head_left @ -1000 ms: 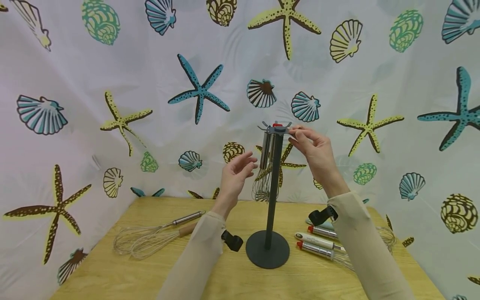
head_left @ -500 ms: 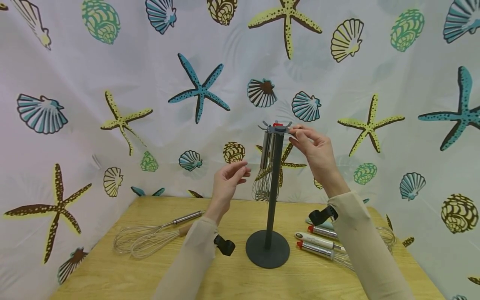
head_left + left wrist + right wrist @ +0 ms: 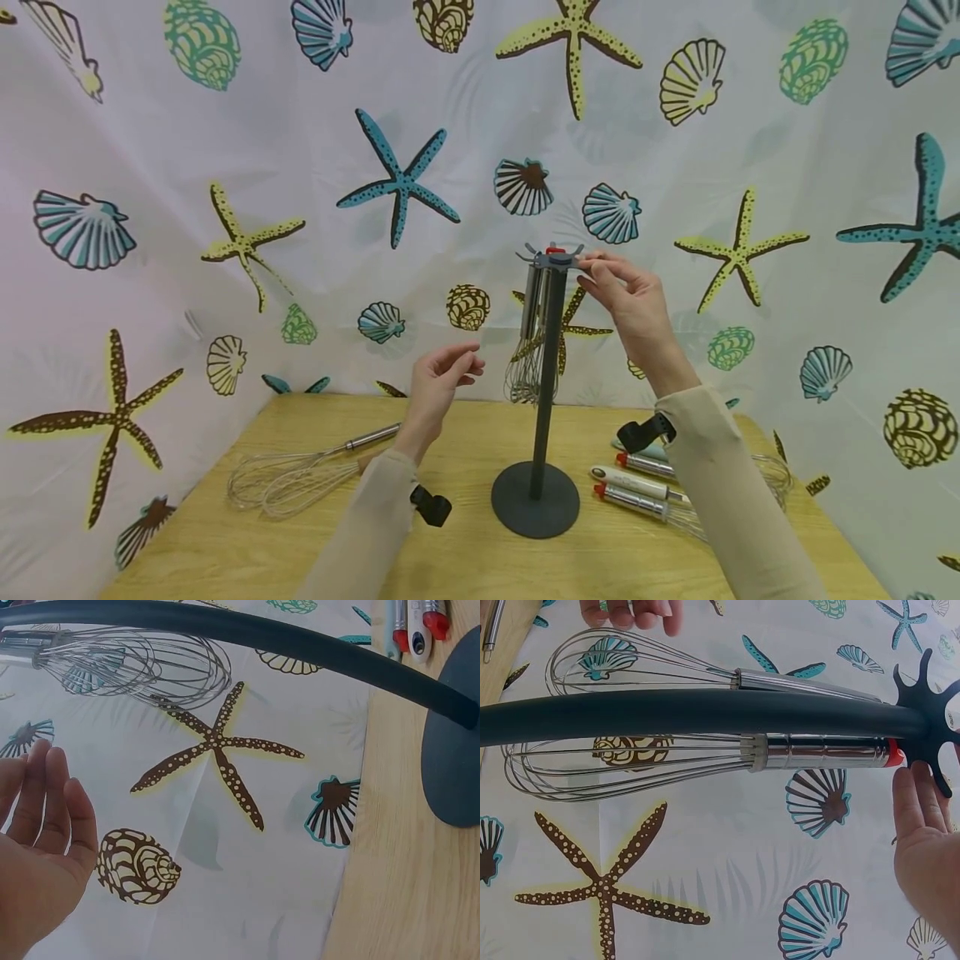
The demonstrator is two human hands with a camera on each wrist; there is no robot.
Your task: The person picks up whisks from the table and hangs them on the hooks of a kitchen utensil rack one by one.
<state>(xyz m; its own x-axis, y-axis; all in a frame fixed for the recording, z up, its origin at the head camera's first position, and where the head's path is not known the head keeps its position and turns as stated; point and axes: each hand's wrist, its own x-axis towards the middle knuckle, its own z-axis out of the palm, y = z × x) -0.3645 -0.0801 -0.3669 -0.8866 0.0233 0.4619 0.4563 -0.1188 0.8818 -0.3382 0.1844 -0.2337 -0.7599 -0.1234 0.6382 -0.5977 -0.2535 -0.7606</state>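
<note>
A dark utensil stand [image 3: 548,375] rises upright from its round base on the wooden table. Its hooked top bears two metal whisks, hanging with their wire ends down. In the right wrist view, one whisk [image 3: 817,751] has a red end cap and the other whisk [image 3: 802,681] has a slim steel handle. My right hand [image 3: 633,312] pinches a hook on the stand's right side between thumb and fingers. Left of the pole, my left hand [image 3: 438,383] is held in the air, holding nothing, its fingers loosely bent and apart from the whisks.
Two whisks lie at the table's left, one with a steel handle [image 3: 371,437], partly behind my left forearm. Several more lie at the right, including one with a white handle [image 3: 626,481], partly hidden by my right sleeve. A patterned curtain [image 3: 420,275] stands behind.
My left hand has drawn away from the hanging whisks, moving left and down. My right hand stays at the hook, and the stand has not moved.
</note>
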